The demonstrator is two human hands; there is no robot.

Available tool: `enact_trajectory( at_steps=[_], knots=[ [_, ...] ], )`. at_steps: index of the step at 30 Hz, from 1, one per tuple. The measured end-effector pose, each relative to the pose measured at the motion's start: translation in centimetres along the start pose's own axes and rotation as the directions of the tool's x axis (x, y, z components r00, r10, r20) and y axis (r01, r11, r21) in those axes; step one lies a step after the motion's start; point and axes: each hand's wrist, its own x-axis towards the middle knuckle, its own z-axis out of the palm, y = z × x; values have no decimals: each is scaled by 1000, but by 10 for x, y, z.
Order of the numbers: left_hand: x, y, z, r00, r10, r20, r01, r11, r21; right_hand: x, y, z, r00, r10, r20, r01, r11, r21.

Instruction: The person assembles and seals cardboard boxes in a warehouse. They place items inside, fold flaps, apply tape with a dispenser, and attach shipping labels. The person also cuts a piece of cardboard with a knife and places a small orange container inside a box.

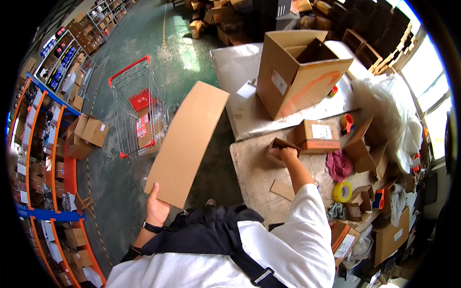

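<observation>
My left hand grips the lower end of a long flat cardboard sheet, thumb on its face. The sheet slants up and away over the floor, left of the table. My right hand reaches into a small open cardboard box on the worktable. Its fingertips are hidden, so what they touch cannot be seen. Right behind that box sits a closed carton with a white label. A small cardboard strip lies nearer to me on the tabletop.
A tall open carton stands on the farther table. Around my right arm are a pink cloth, a yellow tape roll and an orange tape dispenser. A shopping cart holding packages stands left, before loaded shelving.
</observation>
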Motion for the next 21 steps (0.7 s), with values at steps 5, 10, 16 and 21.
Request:
enact_trajectory(
  at_steps=[5, 10, 16, 21],
  knots=[
    [-37, -16, 2, 988, 95, -122, -87, 994, 66, 19, 6, 34, 993, 66, 102, -64, 998, -25],
    [-37, -28, 7, 987, 108, -121, -97, 991, 94, 45, 34, 93, 998, -46, -34, 53, 966, 252],
    [-38, -30, 7, 980, 170, -106, -155, 978, 139, 14, 9, 61, 997, -38, 73, 2, 901, 433],
    [-12, -43, 27, 996, -84, -20, 85, 996, 33, -39, -25, 34, 1000, 16, -11, -8, 840, 542]
  ],
)
